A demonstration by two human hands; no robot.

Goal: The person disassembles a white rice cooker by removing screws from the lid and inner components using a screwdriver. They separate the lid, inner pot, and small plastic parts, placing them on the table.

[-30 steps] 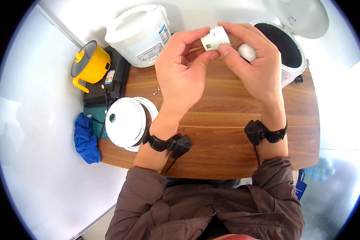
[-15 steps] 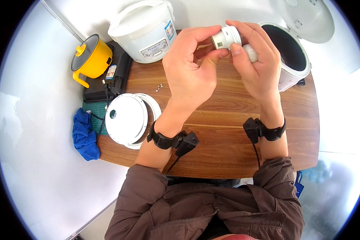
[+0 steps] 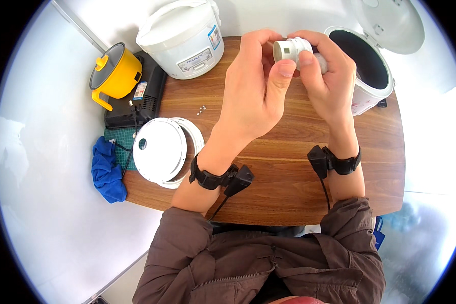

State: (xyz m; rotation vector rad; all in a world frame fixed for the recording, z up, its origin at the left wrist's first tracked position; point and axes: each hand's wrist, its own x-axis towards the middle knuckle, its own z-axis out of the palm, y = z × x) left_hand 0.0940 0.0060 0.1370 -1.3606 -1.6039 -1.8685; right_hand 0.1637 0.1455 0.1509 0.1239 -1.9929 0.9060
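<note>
Between my two hands, above the far part of the table, is a white cylindrical plastic part (image 3: 285, 50) with a small square opening in its side. My right hand (image 3: 332, 76) grips its right end, with the thumb laid across it. A whitish rounded piece (image 3: 320, 63) shows in the right palm; whether it belongs to the cylinder I cannot tell. My left hand (image 3: 253, 88) is curled round the left end. Its index finger lies at the top edge and its thumb below, while the other fingers are hidden behind the part.
A closed white rice cooker (image 3: 185, 43) stands at the far left, an open one (image 3: 372, 83) at the far right. Left are a yellow pot (image 3: 117, 76) on a black appliance (image 3: 152, 71), white discs (image 3: 159, 152), a blue cloth (image 3: 106, 172) and several small bits (image 3: 201, 110).
The cylinder has turned a little and shifted slightly down. My left hand has moved right, and its thumb has come away from the cylinder's side to below its left end.
</note>
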